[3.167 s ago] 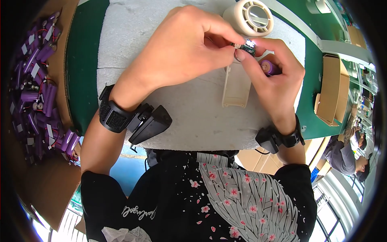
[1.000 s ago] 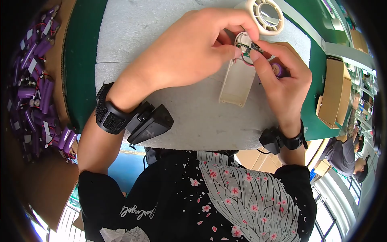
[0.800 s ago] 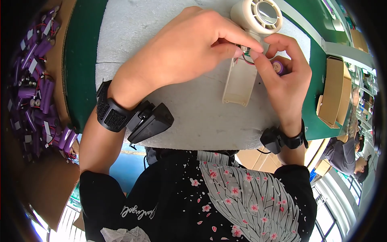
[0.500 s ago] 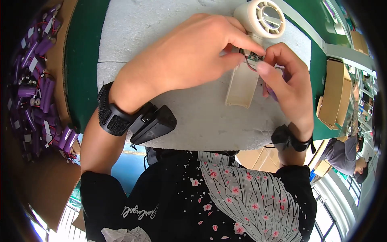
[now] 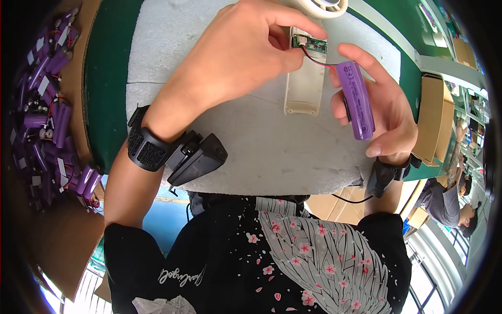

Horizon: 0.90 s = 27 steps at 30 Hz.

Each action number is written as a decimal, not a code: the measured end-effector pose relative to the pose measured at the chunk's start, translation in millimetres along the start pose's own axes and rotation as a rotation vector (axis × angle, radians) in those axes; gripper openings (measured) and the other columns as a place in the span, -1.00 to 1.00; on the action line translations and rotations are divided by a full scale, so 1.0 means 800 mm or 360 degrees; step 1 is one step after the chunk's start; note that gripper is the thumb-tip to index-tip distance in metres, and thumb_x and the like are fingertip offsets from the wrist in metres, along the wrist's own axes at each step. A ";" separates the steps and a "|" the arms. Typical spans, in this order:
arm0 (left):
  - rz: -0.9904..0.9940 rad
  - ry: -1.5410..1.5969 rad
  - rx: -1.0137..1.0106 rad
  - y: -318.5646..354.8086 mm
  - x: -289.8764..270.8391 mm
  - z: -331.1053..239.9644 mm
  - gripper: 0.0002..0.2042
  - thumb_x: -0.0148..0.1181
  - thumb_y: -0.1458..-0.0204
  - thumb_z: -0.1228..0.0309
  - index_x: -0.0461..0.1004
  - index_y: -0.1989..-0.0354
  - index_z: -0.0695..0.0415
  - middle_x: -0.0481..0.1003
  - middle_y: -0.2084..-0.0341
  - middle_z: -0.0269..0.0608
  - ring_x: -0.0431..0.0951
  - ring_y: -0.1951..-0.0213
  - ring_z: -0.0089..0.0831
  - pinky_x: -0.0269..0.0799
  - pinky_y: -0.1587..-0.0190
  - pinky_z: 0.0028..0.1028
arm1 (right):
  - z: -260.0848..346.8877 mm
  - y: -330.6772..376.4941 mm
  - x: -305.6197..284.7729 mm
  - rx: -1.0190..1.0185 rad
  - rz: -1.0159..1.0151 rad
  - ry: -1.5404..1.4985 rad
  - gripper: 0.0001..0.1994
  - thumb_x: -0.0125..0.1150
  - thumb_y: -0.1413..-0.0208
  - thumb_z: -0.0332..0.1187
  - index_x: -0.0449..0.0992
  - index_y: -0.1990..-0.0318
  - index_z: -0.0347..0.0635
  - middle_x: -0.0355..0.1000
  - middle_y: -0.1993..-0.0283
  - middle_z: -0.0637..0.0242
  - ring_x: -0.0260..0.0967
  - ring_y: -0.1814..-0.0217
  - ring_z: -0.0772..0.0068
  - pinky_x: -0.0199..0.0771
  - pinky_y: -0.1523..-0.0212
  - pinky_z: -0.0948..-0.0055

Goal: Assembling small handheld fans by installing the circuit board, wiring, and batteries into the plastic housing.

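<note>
My left hand grips the cream handheld fan at the top of its opened handle, index finger on the far side and thumb on the near side. Between those fingers a green circuit board shows, with a white plug on it. Red and black wires run from the plug to a purple cylindrical battery. That battery lies across the fingers of my right hand, whose thumb is spread near its lower end. The round fan head is cut off by the upper edge.
A grey-white foam sheet covers the green table. On the left, a cardboard box holds many purple batteries with wires. An open cardboard box stands at the right. Another person sits beyond, at far right.
The fan has shifted up and slightly left with my left hand. My right hand has drawn back from the board and turned, bringing the battery into full view.
</note>
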<state>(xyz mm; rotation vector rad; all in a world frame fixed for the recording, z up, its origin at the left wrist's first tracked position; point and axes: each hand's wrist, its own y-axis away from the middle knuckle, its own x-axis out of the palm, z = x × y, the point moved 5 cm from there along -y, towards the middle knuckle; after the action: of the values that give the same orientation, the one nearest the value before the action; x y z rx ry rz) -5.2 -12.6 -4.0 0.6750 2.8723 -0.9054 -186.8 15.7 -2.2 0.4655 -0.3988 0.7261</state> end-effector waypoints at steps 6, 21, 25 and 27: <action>-0.0058 0.0030 -0.0779 0.001 0.001 0.002 -0.73 0.21 0.09 0.65 0.54 0.15 0.28 0.54 0.30 -0.09 0.54 0.33 -0.45 0.45 0.28 -0.54 | 0.005 0.000 -0.014 0.0166 -0.0178 0.0071 0.02 0.31 0.52 -0.57 0.05 -0.33 -0.40 0.32 -0.02 0.16 0.46 0.01 0.20 0.51 0.08 0.37; -0.0032 -0.0399 -0.0497 -0.008 -0.001 -0.016 -0.76 0.28 0.17 0.55 0.59 0.25 0.29 0.57 0.39 0.04 0.61 0.45 -0.17 0.53 0.37 -0.44 | 0.016 0.004 -0.024 -0.0037 -0.0248 0.0367 -0.05 0.42 0.50 -0.34 0.20 -0.23 -0.45 0.39 0.00 0.12 0.36 -0.11 0.23 0.42 -0.02 0.33; -0.0049 -0.0394 -0.0498 -0.005 -0.002 -0.016 -0.77 0.26 0.16 0.55 0.59 0.27 0.30 0.56 0.41 0.05 0.61 0.47 -0.17 0.52 0.39 -0.44 | 0.018 0.004 -0.005 0.0074 -0.0370 0.0511 -0.07 0.44 0.55 -0.37 0.27 -0.20 -0.37 0.39 -0.01 0.18 0.31 -0.13 0.31 0.29 -0.10 0.39; -0.0054 -0.0397 -0.0489 -0.005 -0.002 -0.016 -0.78 0.26 0.16 0.55 0.59 0.27 0.30 0.56 0.42 0.05 0.60 0.48 -0.17 0.52 0.40 -0.44 | 0.016 0.004 0.001 -0.0011 -0.0356 0.0650 -0.10 0.44 0.54 -0.41 0.29 -0.19 -0.34 0.39 -0.01 0.21 0.32 -0.12 0.32 0.28 -0.10 0.40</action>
<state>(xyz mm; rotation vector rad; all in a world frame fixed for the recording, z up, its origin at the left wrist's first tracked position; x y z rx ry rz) -4.4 -9.2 8.8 0.4485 2.7179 -0.4913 -191.2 11.4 9.2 0.3376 0.0344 0.5837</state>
